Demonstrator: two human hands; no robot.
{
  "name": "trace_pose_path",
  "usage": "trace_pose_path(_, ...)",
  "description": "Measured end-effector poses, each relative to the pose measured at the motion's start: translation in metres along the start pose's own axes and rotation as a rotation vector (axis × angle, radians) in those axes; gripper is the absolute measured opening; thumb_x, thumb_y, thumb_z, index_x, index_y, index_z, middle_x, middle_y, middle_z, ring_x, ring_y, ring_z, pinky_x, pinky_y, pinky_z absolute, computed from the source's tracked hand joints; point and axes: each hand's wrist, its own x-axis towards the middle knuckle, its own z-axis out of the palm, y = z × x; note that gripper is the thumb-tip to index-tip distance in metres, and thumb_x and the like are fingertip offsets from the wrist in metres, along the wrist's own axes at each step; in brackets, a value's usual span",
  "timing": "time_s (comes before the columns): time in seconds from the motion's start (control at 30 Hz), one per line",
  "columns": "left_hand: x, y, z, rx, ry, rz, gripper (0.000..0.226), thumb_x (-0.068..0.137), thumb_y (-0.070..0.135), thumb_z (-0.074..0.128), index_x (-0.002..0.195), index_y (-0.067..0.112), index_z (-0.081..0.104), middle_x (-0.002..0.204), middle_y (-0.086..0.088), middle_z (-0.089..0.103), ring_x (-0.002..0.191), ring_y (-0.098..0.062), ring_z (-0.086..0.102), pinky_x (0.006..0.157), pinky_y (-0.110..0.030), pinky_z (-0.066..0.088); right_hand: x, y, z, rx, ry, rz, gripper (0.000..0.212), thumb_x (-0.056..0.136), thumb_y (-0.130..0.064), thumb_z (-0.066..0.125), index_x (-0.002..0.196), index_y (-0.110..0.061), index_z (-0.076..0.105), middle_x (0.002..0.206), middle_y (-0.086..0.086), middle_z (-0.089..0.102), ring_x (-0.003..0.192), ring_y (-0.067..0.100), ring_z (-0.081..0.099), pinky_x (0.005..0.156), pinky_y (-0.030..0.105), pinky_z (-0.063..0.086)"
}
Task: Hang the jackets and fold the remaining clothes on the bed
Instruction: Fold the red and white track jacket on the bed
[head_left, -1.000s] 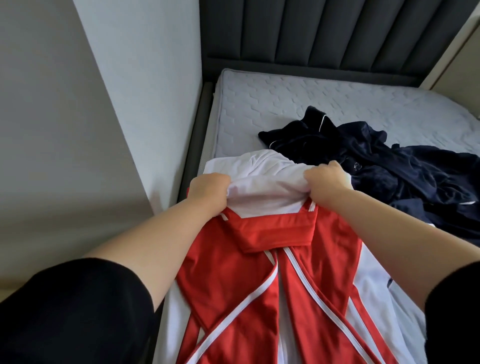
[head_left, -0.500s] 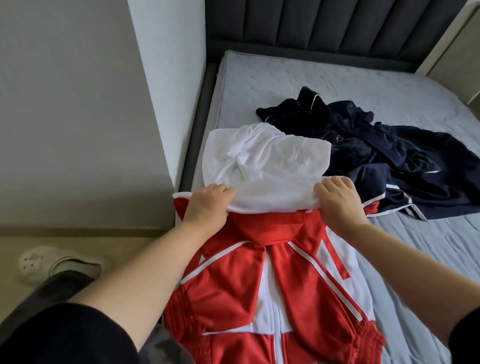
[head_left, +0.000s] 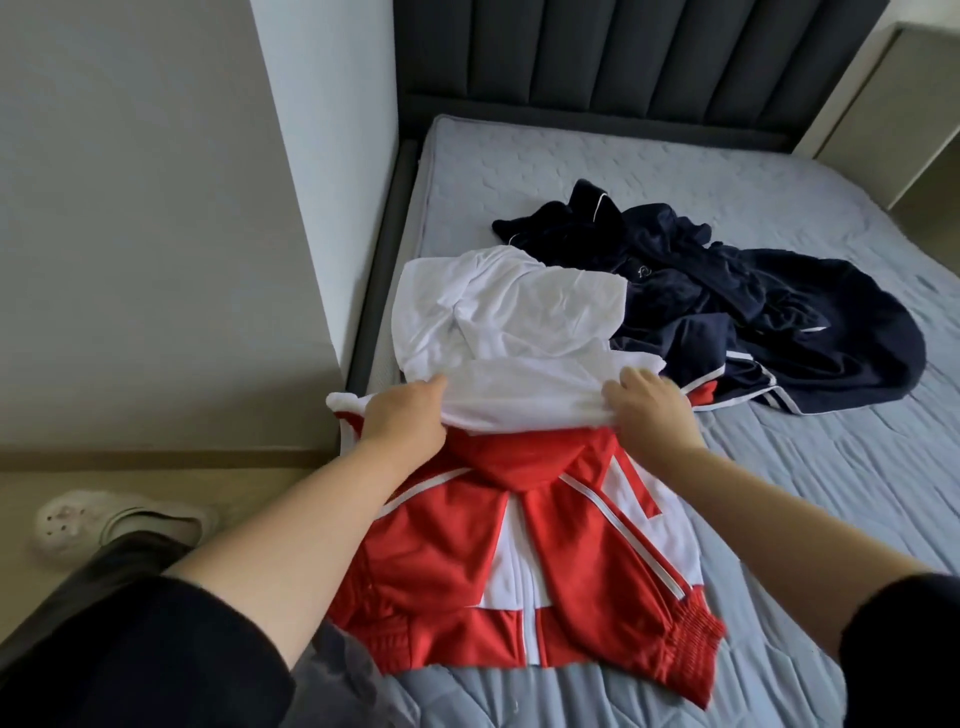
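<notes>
A red and white jacket (head_left: 519, 561) lies spread on the near left part of the grey bed (head_left: 779, 493), its white upper part folded back toward the headboard. My left hand (head_left: 405, 421) grips the jacket's white fabric at its left side. My right hand (head_left: 649, 410) grips the same white fabric at the right. A heap of dark navy clothes (head_left: 753, 312) with white piping lies just behind and to the right, touching the jacket.
A dark padded headboard (head_left: 623, 62) stands at the far end. A white wall corner (head_left: 322, 182) runs close along the bed's left edge. A pale clog (head_left: 67, 519) rests on the floor at the left. A beige cabinet (head_left: 893, 104) stands at the far right.
The jacket has been drawn toward me and laid flatter on the bed, so its hem and cuffs now show. Both hands keep their hold on the white fabric.
</notes>
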Motion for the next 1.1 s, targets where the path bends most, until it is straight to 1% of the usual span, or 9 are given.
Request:
trace_pose_path(0.07,0.021,0.006,-0.012,0.066,-0.019,-0.103,0.025,0.082,0.007,0.051,0.106,0.013,0.057,0.099,-0.007,0.063,0.089,-0.028,0.06,0.065,-0.031,0.037,0.031,0.006,-0.008,-0.043,-0.08,0.085,0.012,0.078,-0.002,0.059,0.091,-0.002,0.059,0.095,0.015,0.055,0.089,0.033,0.054,0.066,0.038,0.036)
trace_pose_path(0.2,0.065,0.015,-0.036,0.036,-0.061,-0.296,0.02,0.086,0.008,0.058,0.105,0.011,0.063,0.105,-0.009,0.064,0.1,-0.029,0.061,0.067,-0.03,0.04,0.084,0.009,-0.024,-0.13,-0.094,0.158,0.016,0.088,-0.009,0.054,0.103,-0.009,0.057,0.109,0.008,0.052,0.102,0.027,0.051,0.068,0.032,0.031)
trace_pose_path(0.4,0.136,0.002,-0.071,0.099,-0.025,-0.24,0.021,0.077,0.009,0.071,0.097,0.012,0.066,0.096,-0.006,0.066,0.093,-0.028,0.064,0.063,-0.028,0.041,0.146,0.023,-0.029,-0.143,-0.041,0.26,0.025,0.083,-0.004,0.058,0.107,-0.006,0.055,0.109,0.01,0.053,0.103,0.029,0.051,0.074,0.036,0.039)
trace_pose_path(0.57,0.177,-0.007,-0.107,0.106,0.121,-0.159,0.022,0.072,0.012,0.078,0.09,0.012,0.065,0.089,-0.007,0.066,0.084,-0.029,0.063,0.06,-0.029,0.039,0.194,0.036,-0.039,-0.077,0.176,0.319,0.024,0.078,0.005,0.054,0.101,-0.002,0.056,0.106,0.017,0.055,0.101,0.036,0.05,0.072,0.039,0.035)
trace_pose_path(0.73,0.161,-0.008,-0.104,0.061,0.28,-0.06,0.02,0.076,-0.003,0.058,0.091,0.009,0.055,0.095,-0.011,0.059,0.081,-0.033,0.056,0.059,-0.033,0.032,0.184,0.037,-0.041,0.033,0.293,0.314,0.03,0.07,0.01,0.058,0.099,0.003,0.055,0.101,0.021,0.057,0.097,0.038,0.051,0.075,0.043,0.037)
trace_pose_path(0.83,0.119,-0.011,-0.077,0.075,0.267,0.021,0.025,0.081,0.002,0.053,0.104,0.01,0.052,0.101,-0.01,0.06,0.09,-0.033,0.057,0.061,-0.033,0.032,0.14,0.03,-0.028,0.075,0.332,0.222,0.023,0.065,0.009,0.065,0.086,0.005,0.056,0.086,0.022,0.056,0.082,0.039,0.054,0.069,0.045,0.04)
trace_pose_path(0.9,0.081,-0.012,-0.054,0.075,0.306,0.157,0.031,0.077,0.0,0.057,0.107,0.008,0.057,0.097,-0.011,0.061,0.088,-0.031,0.058,0.061,-0.034,0.037,0.097,0.024,-0.016,0.141,0.391,0.15,0.025,0.056,0.013,0.068,0.077,0.005,0.057,0.076,0.021,0.055,0.071,0.039,0.056,0.063,0.044,0.043)
trace_pose_path(1.0,0.026,-0.009,-0.029,0.132,0.293,0.447,0.042,0.032,-0.01,0.078,0.068,0.006,0.062,0.06,-0.007,0.057,0.052,-0.026,0.058,0.04,-0.026,0.042,0.029,0.012,0.003,0.169,0.386,0.07,0.022,0.052,0.014,0.062,0.07,0.001,0.058,0.066,0.016,0.053,0.059,0.035,0.055,0.059,0.04,0.046)
trace_pose_path(1.1,-0.008,-0.013,-0.008,0.182,0.175,0.558,0.046,0.021,-0.01,0.078,0.056,0.011,0.057,0.051,-0.002,0.05,0.042,-0.02,0.051,0.035,-0.02,0.036,-0.025,0.001,0.022,0.169,0.31,0.015,0.017,0.056,0.005,0.068,0.068,-0.002,0.059,0.064,0.012,0.052,0.056,0.033,0.055,0.06,0.037,0.04)
